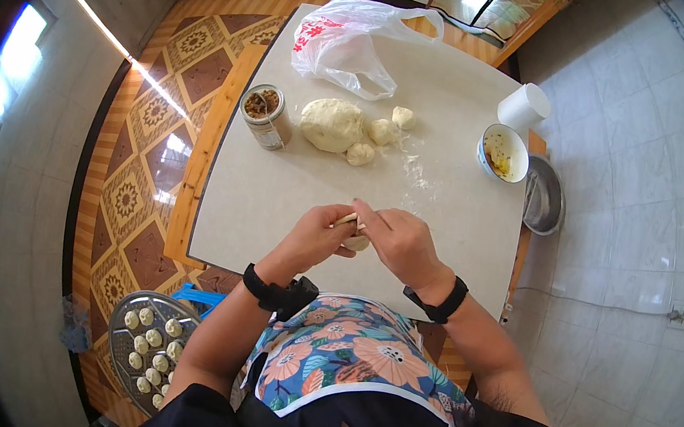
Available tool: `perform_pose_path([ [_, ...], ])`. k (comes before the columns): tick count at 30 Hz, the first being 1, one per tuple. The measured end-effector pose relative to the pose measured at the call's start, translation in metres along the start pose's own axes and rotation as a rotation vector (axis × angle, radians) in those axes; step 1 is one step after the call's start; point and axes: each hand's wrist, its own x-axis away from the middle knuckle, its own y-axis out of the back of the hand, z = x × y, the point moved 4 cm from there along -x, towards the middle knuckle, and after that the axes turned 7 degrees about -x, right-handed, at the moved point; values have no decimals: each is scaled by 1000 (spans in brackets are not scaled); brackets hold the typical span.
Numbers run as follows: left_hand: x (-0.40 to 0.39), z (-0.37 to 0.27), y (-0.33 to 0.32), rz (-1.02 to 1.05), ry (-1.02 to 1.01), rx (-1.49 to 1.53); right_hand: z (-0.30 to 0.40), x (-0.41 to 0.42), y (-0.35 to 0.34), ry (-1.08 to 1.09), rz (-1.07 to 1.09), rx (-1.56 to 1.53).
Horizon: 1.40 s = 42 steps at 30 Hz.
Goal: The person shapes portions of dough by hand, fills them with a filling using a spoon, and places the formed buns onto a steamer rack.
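Note:
Above the near part of the table, my left hand (320, 231) cups a small piece of dough (356, 242) from the left. My right hand (402, 242) meets it from the right, its fingers pinching the dough's upper edge. Both hands partly hide the piece. Beyond them lies a large lump of dough (331, 125), with smaller dough pieces (383, 132) beside it on the right and another small ball (360, 154) at its lower edge. White flour (417, 170) is scattered to the right of these.
A glass jar with brown filling (270, 126) stands at the table's left; a plastic bag (344, 45) lies at the back. A bowl (504, 154) and a white paper roll (524, 107) are at the right. Low left, a perforated metal tray (122, 356) holds several shaped dough pieces.

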Motion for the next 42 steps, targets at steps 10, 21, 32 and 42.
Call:
perform_pose_path([
  [10,-2,-9,10,110,53,-115,5,-3,1,184,83,3],
  [21,-12,-15,20,121,9,-161,-5,4,-5,-81,35,-131],
  [32,-8,7,6,-156,-88,278,-9,6,-20,-463,-170,-445],
  [42,-16,11,9,-230,-47,37,-2,-1,-18,2,100,30],
])
